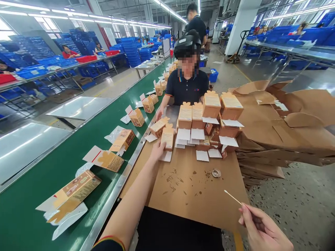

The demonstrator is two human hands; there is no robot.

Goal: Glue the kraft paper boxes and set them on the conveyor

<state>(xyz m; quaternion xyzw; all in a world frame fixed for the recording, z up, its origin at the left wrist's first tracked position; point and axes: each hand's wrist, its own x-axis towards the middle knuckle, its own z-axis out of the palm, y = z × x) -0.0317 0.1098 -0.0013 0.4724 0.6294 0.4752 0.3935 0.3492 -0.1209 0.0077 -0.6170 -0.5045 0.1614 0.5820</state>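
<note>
My left hand point(157, 150) reaches forward and grips a small orange carton point(168, 136) that stands on the brown cardboard-covered table point(188, 188). My right hand point(263, 228), at the lower right, pinches a thin white-tipped stick point(232, 197) that points up and to the left. A stack of several similar orange cartons point(209, 118) with white flaps stands just beyond. A small round metal tin point(216, 173) lies on the cardboard between my hands.
A green conveyor belt point(36, 195) runs along the left with several cartons and plastic bags on it. A person in a dark polo and helmet point(186, 82) sits across the table. Flat brown cardboard sheets point(285, 129) pile at right. Blue crates fill the background.
</note>
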